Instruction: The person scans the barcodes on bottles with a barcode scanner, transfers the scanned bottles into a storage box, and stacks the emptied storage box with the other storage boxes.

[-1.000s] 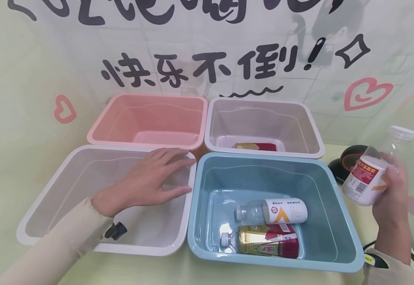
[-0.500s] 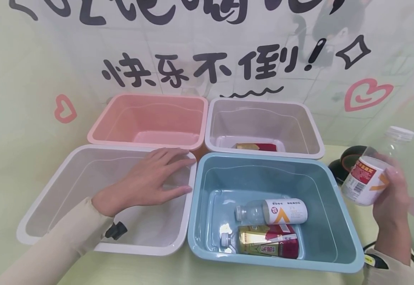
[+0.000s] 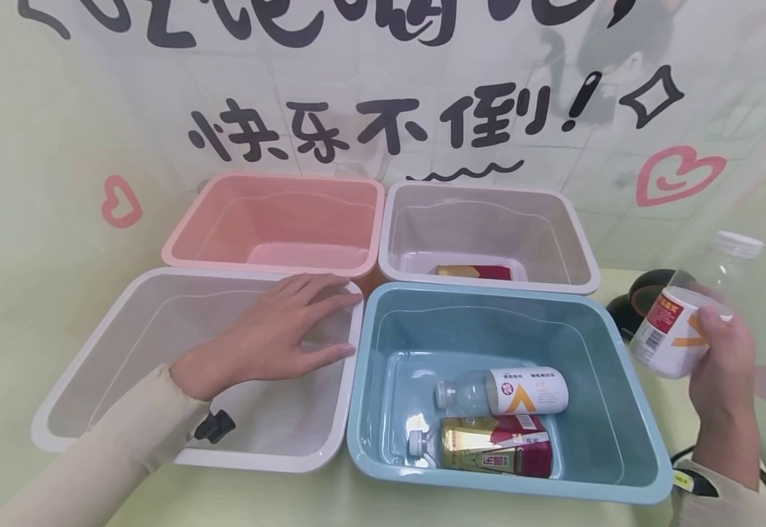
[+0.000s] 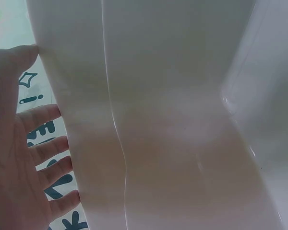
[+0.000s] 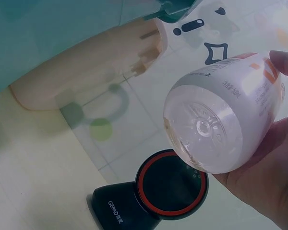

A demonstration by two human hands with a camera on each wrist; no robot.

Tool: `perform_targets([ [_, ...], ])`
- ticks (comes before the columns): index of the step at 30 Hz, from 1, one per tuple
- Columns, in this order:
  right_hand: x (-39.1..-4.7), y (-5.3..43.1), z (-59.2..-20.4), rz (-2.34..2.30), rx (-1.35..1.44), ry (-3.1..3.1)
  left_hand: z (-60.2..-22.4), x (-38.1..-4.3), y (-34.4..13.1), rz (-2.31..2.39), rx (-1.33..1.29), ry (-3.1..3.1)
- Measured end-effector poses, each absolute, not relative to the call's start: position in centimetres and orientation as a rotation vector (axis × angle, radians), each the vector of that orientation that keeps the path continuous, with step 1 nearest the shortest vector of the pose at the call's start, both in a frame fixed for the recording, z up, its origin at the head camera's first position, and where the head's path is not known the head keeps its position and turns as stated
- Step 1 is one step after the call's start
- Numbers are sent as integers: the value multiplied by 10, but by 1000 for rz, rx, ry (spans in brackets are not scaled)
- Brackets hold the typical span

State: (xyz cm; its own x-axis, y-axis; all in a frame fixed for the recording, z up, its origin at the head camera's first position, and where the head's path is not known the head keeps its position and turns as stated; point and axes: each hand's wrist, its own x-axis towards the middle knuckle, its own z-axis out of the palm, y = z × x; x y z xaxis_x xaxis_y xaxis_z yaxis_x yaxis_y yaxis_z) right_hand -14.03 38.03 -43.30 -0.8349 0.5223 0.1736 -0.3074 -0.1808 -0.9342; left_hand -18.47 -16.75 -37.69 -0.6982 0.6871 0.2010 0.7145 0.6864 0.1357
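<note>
My right hand (image 3: 726,359) grips a clear plastic bottle (image 3: 669,333) with a white cap and a white, red and orange label, held tilted to the right of the blue bin (image 3: 488,479). In the right wrist view, the bottle's clear base (image 5: 204,127) faces the camera. My left hand (image 3: 267,333) reaches over the light grey bin (image 3: 258,461), its spread fingertips touching the right rim. The left wrist view has the thumb and fingers (image 4: 50,115) along that rim. Inside the blue bin lie a white-labelled bottle (image 3: 528,391) and a gold-and-red-labelled bottle (image 3: 498,446).
Behind stand a pink bin (image 3: 277,219) and a greyish bin (image 3: 488,227) with a gold-and-red item (image 3: 475,272), partly hidden. A black device with a red ring (image 5: 172,184) stands below the held bottle. A printed wall sheet (image 3: 370,124) closes off the back.
The bottle in my right hand has turned a little, showing less of the red panel and more of the orange mark, and shifted slightly left. My left hand stays put.
</note>
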Motion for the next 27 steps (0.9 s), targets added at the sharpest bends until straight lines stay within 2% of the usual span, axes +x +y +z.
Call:
perform_targets([
  [4,-140,380,-433,2005,-274,-1606,-378,-184,-168,-313,-1153,-2760],
  [17,-141,380,-438,2028,-21,-1489,-378,-185,-167,-315,-1144,-2766],
  [27,-141,379,-435,1945,-174,-1545,-378,-185,-167,-321,-1144,-2769],
])
